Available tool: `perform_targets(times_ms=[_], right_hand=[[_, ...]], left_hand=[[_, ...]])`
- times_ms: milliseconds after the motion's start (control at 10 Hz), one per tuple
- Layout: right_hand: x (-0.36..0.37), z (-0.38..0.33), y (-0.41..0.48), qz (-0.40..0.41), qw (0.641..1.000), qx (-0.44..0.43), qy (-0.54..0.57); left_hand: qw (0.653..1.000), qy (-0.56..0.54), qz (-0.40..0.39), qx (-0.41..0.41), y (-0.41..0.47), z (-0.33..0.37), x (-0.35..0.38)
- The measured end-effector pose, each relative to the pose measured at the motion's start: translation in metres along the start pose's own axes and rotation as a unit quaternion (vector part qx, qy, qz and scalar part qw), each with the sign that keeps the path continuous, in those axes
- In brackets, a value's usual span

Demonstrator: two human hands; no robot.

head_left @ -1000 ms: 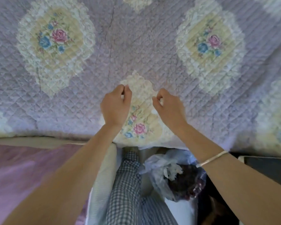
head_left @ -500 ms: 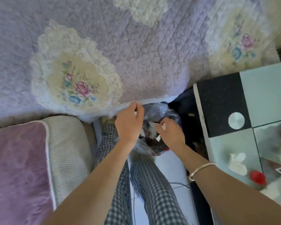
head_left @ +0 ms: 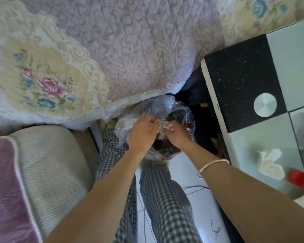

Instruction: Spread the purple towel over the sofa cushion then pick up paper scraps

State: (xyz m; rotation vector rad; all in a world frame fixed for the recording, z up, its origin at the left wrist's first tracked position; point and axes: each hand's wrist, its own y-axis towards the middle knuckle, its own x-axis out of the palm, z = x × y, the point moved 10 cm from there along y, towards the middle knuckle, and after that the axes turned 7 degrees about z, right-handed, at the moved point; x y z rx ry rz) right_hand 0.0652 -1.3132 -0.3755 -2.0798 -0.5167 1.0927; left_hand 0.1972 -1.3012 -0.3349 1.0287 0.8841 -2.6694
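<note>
Your left hand (head_left: 142,133) grips the clear plastic bag (head_left: 162,106) rim; your right hand (head_left: 176,133) pinches white paper scraps (head_left: 165,126). Hold the mouth wide and release them well inside.

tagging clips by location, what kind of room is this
Most likely a home living room: a quilted purple floral cover spread over a sofa, a glass-topped coffee table beside it, and a tiled floor.

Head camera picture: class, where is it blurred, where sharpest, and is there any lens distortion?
Head view: motion blur smears the left hand and right hand at the clear plastic bag, also the red object and crumpled tissue on the table; the purple floral cover is sharpest; wide-angle bending curves the table edge.
</note>
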Motion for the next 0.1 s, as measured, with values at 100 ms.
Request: perform_targets(times_ms=[100], right_hand=[[-0.0019, 0.0101, 0.0031, 0.000, 1.000, 0.028, -0.007]], left_hand=[[0.991, 0.040, -0.126, -0.026, -0.0054, -0.0126, 0.0338]])
